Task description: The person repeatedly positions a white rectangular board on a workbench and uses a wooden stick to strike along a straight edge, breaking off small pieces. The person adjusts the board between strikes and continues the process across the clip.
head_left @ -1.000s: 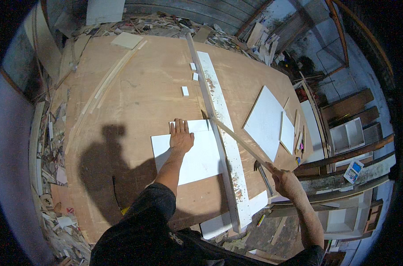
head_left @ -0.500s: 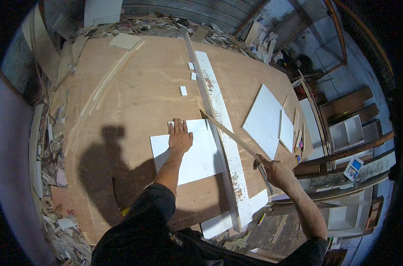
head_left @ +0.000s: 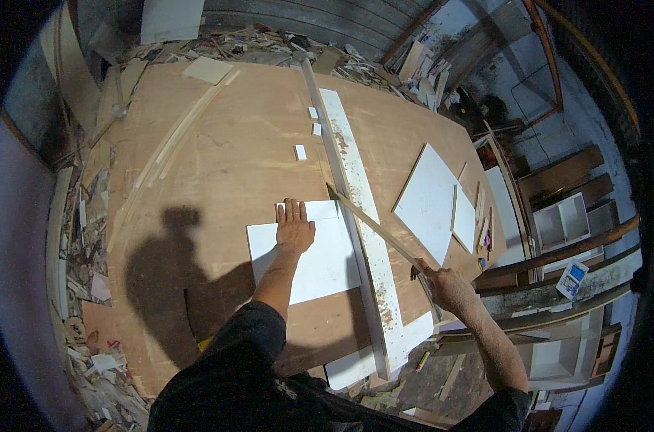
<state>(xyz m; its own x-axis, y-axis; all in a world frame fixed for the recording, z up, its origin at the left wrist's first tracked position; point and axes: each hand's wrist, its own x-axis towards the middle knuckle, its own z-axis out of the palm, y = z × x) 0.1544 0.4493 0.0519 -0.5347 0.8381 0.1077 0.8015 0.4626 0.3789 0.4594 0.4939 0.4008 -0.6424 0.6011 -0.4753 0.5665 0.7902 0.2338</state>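
A white board (head_left: 316,263) lies on the large plywood tabletop (head_left: 219,129), with a narrow white strip (head_left: 320,209) along its far side. My left hand (head_left: 295,229) presses flat there, palm on the board and fingers reaching over the strip. In my right hand (head_left: 448,286), the fingers are closed round the near end of a long thin wooden stick (head_left: 381,230). The stick slants across a long straight fence (head_left: 354,194), faced with a worn white strip. Its far tip meets the strip's right end, beside a dark pointed piece I cannot make out clearly.
Small white offcuts (head_left: 301,153) sit left of the fence. Further right lie a white panel (head_left: 426,198) and wooden sticks. Thin battens (head_left: 176,129) rest on the left. Scrap wood (head_left: 255,47) heaps past the far edge; a wooden beam (head_left: 543,299) borders the right.
The view has tilted slightly, so the far parts sit a little lower. Both hands keep their places, with hardly any motion of board or stick.
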